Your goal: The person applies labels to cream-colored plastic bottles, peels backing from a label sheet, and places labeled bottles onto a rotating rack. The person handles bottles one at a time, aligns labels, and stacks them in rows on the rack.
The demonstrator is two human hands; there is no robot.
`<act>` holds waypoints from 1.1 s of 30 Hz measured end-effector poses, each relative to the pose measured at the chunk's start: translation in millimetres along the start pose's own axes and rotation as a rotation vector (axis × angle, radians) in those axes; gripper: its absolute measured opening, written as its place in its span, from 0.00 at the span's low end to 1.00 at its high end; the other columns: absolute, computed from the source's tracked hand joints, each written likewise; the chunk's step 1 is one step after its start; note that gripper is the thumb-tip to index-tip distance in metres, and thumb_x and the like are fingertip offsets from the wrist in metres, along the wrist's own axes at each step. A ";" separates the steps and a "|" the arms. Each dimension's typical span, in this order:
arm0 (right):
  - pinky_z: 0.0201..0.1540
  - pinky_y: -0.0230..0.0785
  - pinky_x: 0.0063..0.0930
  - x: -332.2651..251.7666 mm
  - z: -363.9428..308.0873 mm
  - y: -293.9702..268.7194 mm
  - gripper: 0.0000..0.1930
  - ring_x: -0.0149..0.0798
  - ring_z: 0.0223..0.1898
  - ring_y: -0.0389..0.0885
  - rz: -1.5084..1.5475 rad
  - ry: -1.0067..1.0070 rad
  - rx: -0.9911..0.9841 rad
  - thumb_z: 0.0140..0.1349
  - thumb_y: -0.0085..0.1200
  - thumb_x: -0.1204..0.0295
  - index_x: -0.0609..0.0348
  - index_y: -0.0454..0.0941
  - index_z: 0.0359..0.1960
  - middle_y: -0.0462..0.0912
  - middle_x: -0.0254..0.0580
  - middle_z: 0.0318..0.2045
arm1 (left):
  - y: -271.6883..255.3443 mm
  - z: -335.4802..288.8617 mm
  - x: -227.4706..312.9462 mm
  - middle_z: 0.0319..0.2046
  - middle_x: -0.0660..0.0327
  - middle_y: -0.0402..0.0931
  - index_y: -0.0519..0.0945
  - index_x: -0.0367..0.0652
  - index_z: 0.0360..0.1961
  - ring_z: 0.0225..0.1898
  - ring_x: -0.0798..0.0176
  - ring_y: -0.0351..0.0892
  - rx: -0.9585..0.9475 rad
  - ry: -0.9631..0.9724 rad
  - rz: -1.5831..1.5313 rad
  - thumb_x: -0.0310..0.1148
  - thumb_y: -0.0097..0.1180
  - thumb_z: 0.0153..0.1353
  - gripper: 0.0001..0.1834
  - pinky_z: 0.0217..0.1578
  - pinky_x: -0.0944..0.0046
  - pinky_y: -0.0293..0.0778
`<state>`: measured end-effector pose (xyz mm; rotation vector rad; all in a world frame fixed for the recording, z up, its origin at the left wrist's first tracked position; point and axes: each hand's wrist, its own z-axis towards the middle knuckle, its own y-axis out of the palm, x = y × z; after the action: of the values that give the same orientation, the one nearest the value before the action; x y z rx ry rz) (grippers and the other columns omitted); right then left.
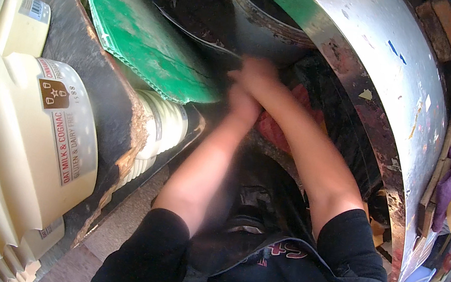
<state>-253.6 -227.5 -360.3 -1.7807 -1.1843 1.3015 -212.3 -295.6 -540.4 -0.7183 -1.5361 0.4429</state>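
In front of me my forearms meet at the hands, in shadow and slightly blurred. My right hand [259, 76] looks closed, its fingers curled round something I cannot make out. Just below it my left hand [243, 101] is partly covered by the right wrist, and its fingers are hidden. A thin pale rim [197, 37] of a dark object runs from the upper left toward the right hand; its kind is unclear. Beyond the hands stands a whitish bucket [254, 28] with a stained rim. The edge of a green corrugated plastic sheet [147, 42] lies left of the hands.
Large cream plastic tubs [12, 126] stand on a dark, rough-edged board [92, 74] at the left, with stacked cream tubs [167, 123] beyond. A scuffed curved metal surface [390, 55] arches along the right. Something red [276, 131] lies beneath my right forearm. Purple cloth [447, 180] hangs far right.
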 end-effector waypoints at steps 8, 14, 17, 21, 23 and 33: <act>0.50 0.77 0.51 26.4 48.2 9.2 0.11 0.57 0.45 0.86 -0.057 0.087 0.108 0.61 0.56 0.68 0.58 0.87 0.40 0.86 0.57 0.42 | -56.9 -8.3 64.7 0.51 0.40 0.79 0.79 0.39 0.54 0.50 0.39 0.81 -0.213 -0.061 -0.248 0.46 0.54 0.68 0.23 0.51 0.47 0.75; 0.51 0.76 0.50 44.6 32.3 -36.0 0.12 0.59 0.45 0.85 -0.007 -0.010 0.214 0.60 0.56 0.71 0.58 0.86 0.44 0.87 0.55 0.43 | -34.5 -14.5 52.4 0.63 0.54 0.75 0.74 0.43 0.64 0.63 0.46 0.73 -0.051 -0.338 -1.358 0.54 0.46 0.74 0.29 0.61 0.48 0.70; 0.53 0.75 0.48 52.5 15.3 -58.8 0.16 0.61 0.48 0.84 0.184 0.002 0.192 0.59 0.59 0.72 0.57 0.83 0.50 0.85 0.59 0.45 | -28.0 -18.5 49.5 0.64 0.54 0.72 0.70 0.44 0.67 0.65 0.46 0.69 0.073 -0.607 -1.474 0.59 0.43 0.75 0.33 0.64 0.45 0.67; 0.58 0.73 0.38 78.5 -10.9 -40.0 0.30 0.48 0.56 0.81 0.672 0.109 0.277 0.59 0.62 0.74 0.65 0.70 0.65 0.81 0.57 0.55 | -38.5 -12.6 33.6 0.63 0.51 0.72 0.70 0.45 0.68 0.64 0.48 0.69 -0.126 -0.462 -1.792 0.62 0.39 0.75 0.35 0.65 0.46 0.66; 0.61 0.69 0.45 108.1 -23.2 -34.6 0.29 0.47 0.58 0.78 0.775 0.100 0.241 0.64 0.59 0.64 0.62 0.70 0.65 0.79 0.54 0.58 | -41.8 -10.8 23.2 0.64 0.51 0.72 0.70 0.45 0.68 0.64 0.48 0.69 -0.127 -0.511 -1.658 0.63 0.37 0.75 0.36 0.65 0.47 0.65; 0.61 0.70 0.42 173.9 -64.5 -66.6 0.28 0.44 0.58 0.78 0.695 0.120 0.471 0.66 0.58 0.65 0.62 0.69 0.66 0.78 0.52 0.59 | -68.7 -32.9 47.5 0.67 0.50 0.69 0.68 0.43 0.70 0.68 0.44 0.67 -0.067 -0.513 -1.988 0.60 0.43 0.74 0.36 0.69 0.44 0.62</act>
<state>-193.2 -40.3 -349.1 -1.9219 -0.1344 1.6435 -191.1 -318.1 -456.0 1.0898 -1.9565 -0.9921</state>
